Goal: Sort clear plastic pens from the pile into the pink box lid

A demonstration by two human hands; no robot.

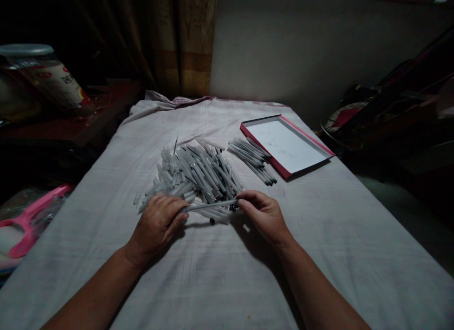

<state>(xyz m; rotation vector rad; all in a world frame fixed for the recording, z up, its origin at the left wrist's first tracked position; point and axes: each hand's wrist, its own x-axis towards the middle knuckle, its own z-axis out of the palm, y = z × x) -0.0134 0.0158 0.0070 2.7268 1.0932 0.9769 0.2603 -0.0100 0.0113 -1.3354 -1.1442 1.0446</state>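
A slim translucent pen (211, 205) is stretched level between my two hands. Its left end is pinched by my left hand (161, 220), whose fingers are closed. My right hand (262, 214) grips the other end between thumb and fingertips. Just beyond lies a big loose heap of pens (202, 169), clear and grey with dark parts, pointing many ways. To its right rests a smaller bundle of pens (250, 152), lined up roughly the same way with black ends toward me. Whether the held pen has a cap is hidden by my fingers.
A shallow red-edged box lid (289, 148) with a white inside lies right of the bundle, on a pale cloth (213, 282). At left, a lidded jar (53, 79) stands on a dark red surface, with a pink plastic handle (31, 216) below. A curtain (195, 41) hangs behind.
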